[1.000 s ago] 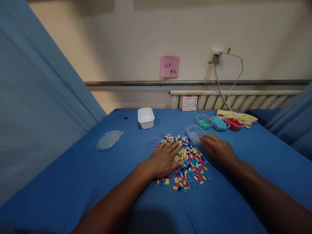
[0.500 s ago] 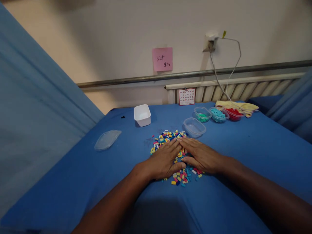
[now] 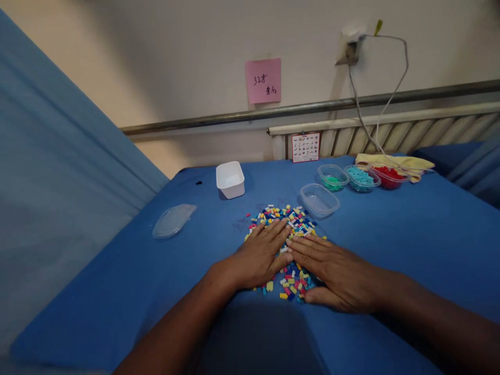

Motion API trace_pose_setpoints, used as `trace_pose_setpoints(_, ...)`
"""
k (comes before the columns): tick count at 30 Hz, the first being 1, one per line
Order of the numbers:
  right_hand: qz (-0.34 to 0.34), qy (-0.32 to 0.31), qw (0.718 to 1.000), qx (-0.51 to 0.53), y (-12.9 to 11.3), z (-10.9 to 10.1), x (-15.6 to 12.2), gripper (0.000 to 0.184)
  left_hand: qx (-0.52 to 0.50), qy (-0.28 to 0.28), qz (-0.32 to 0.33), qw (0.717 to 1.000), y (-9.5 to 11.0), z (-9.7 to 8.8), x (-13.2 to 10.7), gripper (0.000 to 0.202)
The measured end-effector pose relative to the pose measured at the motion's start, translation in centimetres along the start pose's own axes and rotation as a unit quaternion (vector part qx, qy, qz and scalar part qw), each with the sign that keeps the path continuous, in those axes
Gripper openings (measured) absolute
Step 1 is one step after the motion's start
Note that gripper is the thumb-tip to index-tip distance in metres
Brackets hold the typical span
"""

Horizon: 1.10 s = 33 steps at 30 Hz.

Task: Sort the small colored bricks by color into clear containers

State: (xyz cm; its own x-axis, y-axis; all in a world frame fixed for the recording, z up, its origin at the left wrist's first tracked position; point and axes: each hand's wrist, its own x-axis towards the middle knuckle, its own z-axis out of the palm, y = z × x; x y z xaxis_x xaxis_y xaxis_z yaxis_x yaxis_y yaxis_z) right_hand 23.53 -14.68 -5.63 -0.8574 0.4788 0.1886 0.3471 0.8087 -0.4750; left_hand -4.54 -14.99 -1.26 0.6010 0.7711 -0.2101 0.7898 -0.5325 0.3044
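Observation:
A pile of small coloured blocks (image 3: 289, 219) in yellow, pink, blue and white lies on the blue cloth (image 3: 390, 234). My left hand (image 3: 261, 256) lies flat on the pile's left side, fingers stretched out. My right hand (image 3: 335, 271) lies flat on the right side, fingers pointing left, thumb at the near edge. The fingertips of both hands nearly meet over the blocks. Neither hand holds anything. An empty clear tub (image 3: 319, 199) stands just beyond the pile.
A white square tub (image 3: 230, 179) stands at the back, a clear lid (image 3: 174, 220) to the left. Three clear tubs hold green (image 3: 333, 177), light blue (image 3: 361, 177) and red (image 3: 388, 176) blocks at the back right. A yellow cloth (image 3: 414, 163) and cables lie behind them.
My right hand has come from beside the empty clear tub onto the pile and slid toward me. The blocks are pushed closer together. My left hand has stayed on the pile.

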Motion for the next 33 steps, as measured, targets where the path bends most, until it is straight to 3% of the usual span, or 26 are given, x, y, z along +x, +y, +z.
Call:
trace_pose_setpoints(2,-0.014,-0.013,1.000,0.000,-0.1,-0.3,-0.2,0.090,0.001,-0.003,0.013,1.000,0.5,0.2,-0.1,0.084)
trace_pose_setpoints(4,-0.023,0.001,1.000,0.001,0.3,-0.9,-0.4,0.077,0.004,-0.006,0.012,1.000,0.6,0.2,-0.1,0.084)
trace_pose_setpoints(7,0.023,0.099,0.995,-0.015,2.0,-2.0,-0.9,0.051,0.016,0.000,-0.021,1.000,-0.4,-0.3,-0.1,0.085)
trace_pose_setpoints(10,0.073,0.169,0.982,-0.040,4.0,-3.0,-1.8,0.041,0.021,0.011,-0.056,0.998,-1.9,-0.8,0.0,0.087)
trace_pose_setpoints(13,0.089,0.159,0.982,-0.048,5.3,-3.6,-2.6,0.037,0.014,0.014,-0.066,0.998,-2.5,-0.9,0.0,0.088)
trace_pose_setpoints(17,0.113,0.151,0.980,-0.057,5.8,-3.9,-3.1,0.032,0.000,0.012,-0.022,1.000,-1.1,-0.5,0.1,0.087)
trace_pose_setpoints(22,0.084,0.132,0.986,-0.056,5.5,-4.0,-3.0,0.026,0.009,0.007,0.006,1.000,-0.1,-0.4,0.3,0.085)
trace_pose_setpoints(29,0.090,0.133,0.985,-0.066,5.8,-4.5,-3.4,0.024,0.012,0.162,-0.096,0.982,-4.6,0.1,0.9,0.068)
trace_pose_setpoints(33,0.096,0.127,0.985,-0.062,6.1,-4.4,-3.7,0.026,-0.059,0.301,-0.102,0.946,-6.5,0.9,1.2,0.057)
